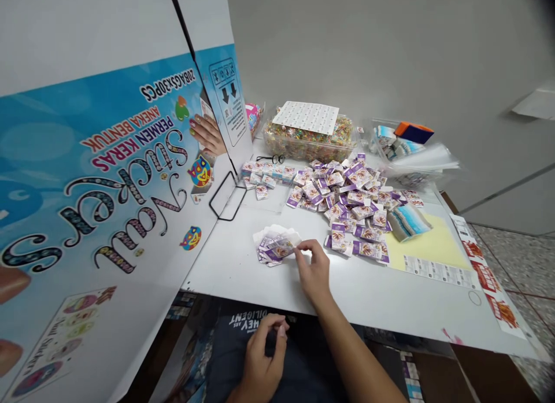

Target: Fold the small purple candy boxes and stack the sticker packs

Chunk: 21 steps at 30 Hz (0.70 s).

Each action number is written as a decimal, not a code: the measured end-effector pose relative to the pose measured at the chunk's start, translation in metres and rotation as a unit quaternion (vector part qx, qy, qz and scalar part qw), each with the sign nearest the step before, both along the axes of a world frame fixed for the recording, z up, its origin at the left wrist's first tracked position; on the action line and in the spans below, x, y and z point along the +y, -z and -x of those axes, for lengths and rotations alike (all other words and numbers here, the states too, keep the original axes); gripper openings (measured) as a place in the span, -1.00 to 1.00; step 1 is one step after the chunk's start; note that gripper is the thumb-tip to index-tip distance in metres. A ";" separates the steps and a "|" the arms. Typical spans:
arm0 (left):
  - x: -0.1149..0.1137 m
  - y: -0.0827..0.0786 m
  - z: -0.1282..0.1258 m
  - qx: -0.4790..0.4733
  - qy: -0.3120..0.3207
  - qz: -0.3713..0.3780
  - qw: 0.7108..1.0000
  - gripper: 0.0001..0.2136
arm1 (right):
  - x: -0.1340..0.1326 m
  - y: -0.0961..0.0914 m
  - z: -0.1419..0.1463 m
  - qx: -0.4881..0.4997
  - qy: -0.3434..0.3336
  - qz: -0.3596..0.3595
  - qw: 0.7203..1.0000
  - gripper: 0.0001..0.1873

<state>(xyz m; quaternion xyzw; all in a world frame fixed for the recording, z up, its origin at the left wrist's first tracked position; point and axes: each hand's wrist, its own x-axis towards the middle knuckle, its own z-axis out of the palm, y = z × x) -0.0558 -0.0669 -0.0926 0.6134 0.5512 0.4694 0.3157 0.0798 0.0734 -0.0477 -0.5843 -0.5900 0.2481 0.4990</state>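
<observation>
Fanned pile of flat purple-and-white printed card sleeves (277, 248) on the white tabletop (243, 287). Right hand (315, 273): narrow pinch, thumb and forefinger at the pile's right edge; can't tell if a sleeve is actually gripped. Pile sits left of the fingertips. Left hand (263, 357): curled over the lap, apart from pile, contents unclear. Heaped small purple-and-white cardboard boxes (361, 212) lie further right.

Flat cartons (276, 247) look like smooth printed card from here. Tabletop (247, 284) smooth, slight sheen. I read the tub (299, 151) as clear glossy plastic, dark clothing (226, 357) as matt cloth.
</observation>
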 end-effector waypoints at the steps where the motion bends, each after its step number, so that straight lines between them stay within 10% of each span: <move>1: 0.001 -0.003 0.000 0.015 -0.024 -0.048 0.998 -0.86 | -0.005 -0.006 -0.006 0.018 -0.009 -0.005 1.000 -0.94; 7: 0.020 -0.045 -0.012 0.183 -0.142 -0.204 0.951 -0.40 | -0.059 -0.036 -0.037 0.063 -0.101 -0.015 0.993 -0.94; 10: 0.035 -0.062 -0.020 0.216 -0.054 -0.177 0.959 -0.28 | -0.095 -0.038 -0.041 0.055 -0.156 -0.015 0.986 -0.85; 14: 0.046 -0.062 -0.027 0.155 0.059 -0.202 0.965 -0.60 | -0.127 -0.029 -0.045 0.087 -0.156 -0.061 0.982 -0.81; 21: 0.041 -0.049 -0.032 0.093 0.284 -0.040 0.953 -0.83 | -0.122 -0.035 -0.066 0.020 -0.158 0.027 0.987 -0.90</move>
